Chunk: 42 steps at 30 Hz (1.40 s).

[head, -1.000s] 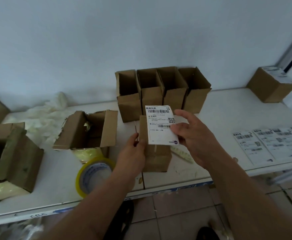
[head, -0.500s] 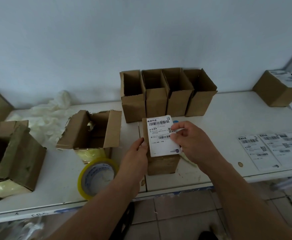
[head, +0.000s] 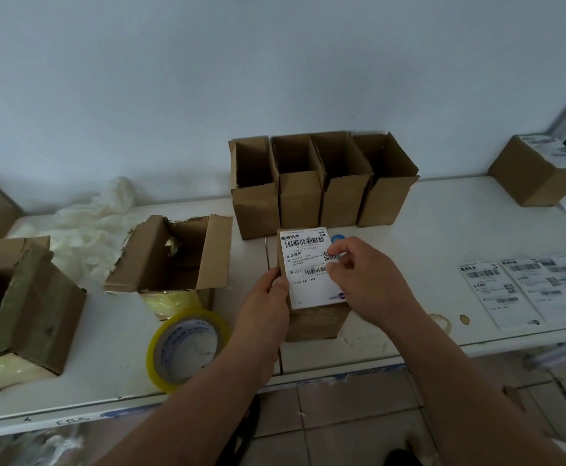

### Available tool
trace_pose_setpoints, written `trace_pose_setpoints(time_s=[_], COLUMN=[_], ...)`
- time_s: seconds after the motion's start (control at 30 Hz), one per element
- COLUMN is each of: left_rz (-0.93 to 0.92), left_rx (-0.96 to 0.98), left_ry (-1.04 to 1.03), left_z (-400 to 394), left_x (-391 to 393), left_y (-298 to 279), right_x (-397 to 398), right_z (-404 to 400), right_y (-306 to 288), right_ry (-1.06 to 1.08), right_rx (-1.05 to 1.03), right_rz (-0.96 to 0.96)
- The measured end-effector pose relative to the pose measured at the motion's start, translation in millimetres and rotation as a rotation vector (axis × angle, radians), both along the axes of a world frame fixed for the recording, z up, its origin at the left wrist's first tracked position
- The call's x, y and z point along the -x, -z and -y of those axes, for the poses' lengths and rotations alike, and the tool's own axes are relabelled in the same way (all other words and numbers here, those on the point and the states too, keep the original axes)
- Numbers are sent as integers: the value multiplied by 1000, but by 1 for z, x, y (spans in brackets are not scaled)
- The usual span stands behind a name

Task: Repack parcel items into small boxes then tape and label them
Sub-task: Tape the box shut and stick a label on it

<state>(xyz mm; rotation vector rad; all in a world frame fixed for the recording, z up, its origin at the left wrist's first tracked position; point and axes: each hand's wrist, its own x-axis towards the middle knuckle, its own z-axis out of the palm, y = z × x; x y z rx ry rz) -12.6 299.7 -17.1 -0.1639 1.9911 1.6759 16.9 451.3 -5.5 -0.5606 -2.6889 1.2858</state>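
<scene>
Best to lay the label (head: 310, 269) down straight and rub it flat from one edge – no bubbles. The left hand (head: 270, 297) wraps its fingers round the small box (head: 315, 322) on the tabletop (head: 443, 230). The right hand (head: 364, 280) pinches the label's right side. The label is white with black bars and lies on top of the brown box

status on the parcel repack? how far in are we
Done: one labelled box sits at the far right. In hand: the left hand steadies a small box while the right hand lays a shipping label on it. Left: four open empty boxes at the back, unused labels at right, tape roll beside.
</scene>
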Motion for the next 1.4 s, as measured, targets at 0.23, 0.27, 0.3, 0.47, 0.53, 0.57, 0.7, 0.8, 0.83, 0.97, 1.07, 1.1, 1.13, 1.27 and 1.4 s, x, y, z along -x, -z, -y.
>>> trace_pose_setpoints(time_s=[0.23, 0.27, 0.3, 0.47, 0.53, 0.57, 0.7, 0.8, 0.83, 0.97, 1.07, 1.1, 1.13, 1.27, 1.4], left_rz=[2, 3, 2, -16, -28, -35, -42, -43, -46, -60, -52, -49, -45, -1, -1], left_rx=[-22, -20, -13, 19, 31, 35, 41, 61, 65, 78, 65, 66, 64, 45, 48], left_ry=[-3, 7, 19, 35, 36, 35, 42, 50, 53, 75, 70, 75, 80, 77, 84], left_z=[-2, -2, -2, -1, -1, -1, -1, -1, 0, 0, 0, 0, 0, 0, 2], left_x=[-5, -6, -6, -4, -4, -4, -3, -3, -4, -2, -3, -4, -4, -1, 1], left_y=[-5, -6, -6, -6, -7, -7, -8, -8, -9, -10, -11, -13, -14, -16, -12], right_x=[0, 0, 0, 2, 2, 2, 3, 4, 5, 27, 58, 66, 72, 81, 81], right_z=[3, 4, 4, 4, 4, 4, 2, 1, 2, 6, 9, 10, 11, 11, 12], right_y=[-2, -1, -1, 1, 3, 4, 6, 9, 9, 0, -9, -10, -8, 5, 15], right_ry=[35, 34, 33, 18, 9, 13, 26, 43, 57, 35, -94, -127, -152, -182, -266], right_rx=[-47, -60, -72, -112, -175, -191, -189, -163, -159, -313, -469, -501, -529, -653, -738], right_rz=[28, 30, 30, 31, 45, 52, 67, 40, 12, -73, 8, 55, 106, 277, 312])
